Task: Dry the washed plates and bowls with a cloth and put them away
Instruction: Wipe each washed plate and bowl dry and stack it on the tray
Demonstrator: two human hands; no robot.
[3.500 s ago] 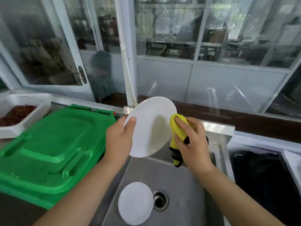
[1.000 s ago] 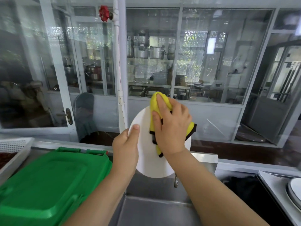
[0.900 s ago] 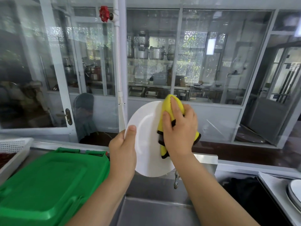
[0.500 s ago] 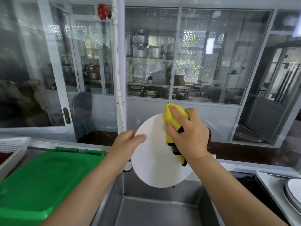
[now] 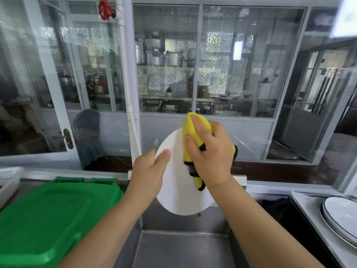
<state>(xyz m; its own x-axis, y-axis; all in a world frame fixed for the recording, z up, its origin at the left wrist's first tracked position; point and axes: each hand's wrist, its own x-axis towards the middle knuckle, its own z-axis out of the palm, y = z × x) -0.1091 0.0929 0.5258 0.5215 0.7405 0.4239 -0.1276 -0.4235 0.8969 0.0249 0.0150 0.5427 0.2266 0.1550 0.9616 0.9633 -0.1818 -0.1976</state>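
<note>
We are holding a white plate (image 5: 179,194) upright above the sink (image 5: 183,246), roughly centre of view. Our left hand (image 5: 148,175) is gripping its left rim, thumb lying across the near face, the other fingers going round behind and out of sight. Our right hand (image 5: 210,153) is pressing a yellow cloth (image 5: 190,136) with black trim against the plate's upper right, fingers curled around the bunched fabric and pinching it to the surface.

Progress, as we are judging it: drying is under way on this plate, not finished; it is not yet put away. At far right, stacked plates (image 5: 342,219) with dark rims are resting on the tabletop (image 5: 307,219), possibly already dried, though we cannot confirm that. Left to do: finishing this plate, stowing it, then any remaining pieces.

Hidden or unclear: the plate's back face; the sink floor, cut off by the lower edge, so we cannot tell what is waiting there; no bowls are showing. A green lid (image 5: 48,215) is covering the near left, contents unseen. The stack at right is cropped by the frame edge.
</note>
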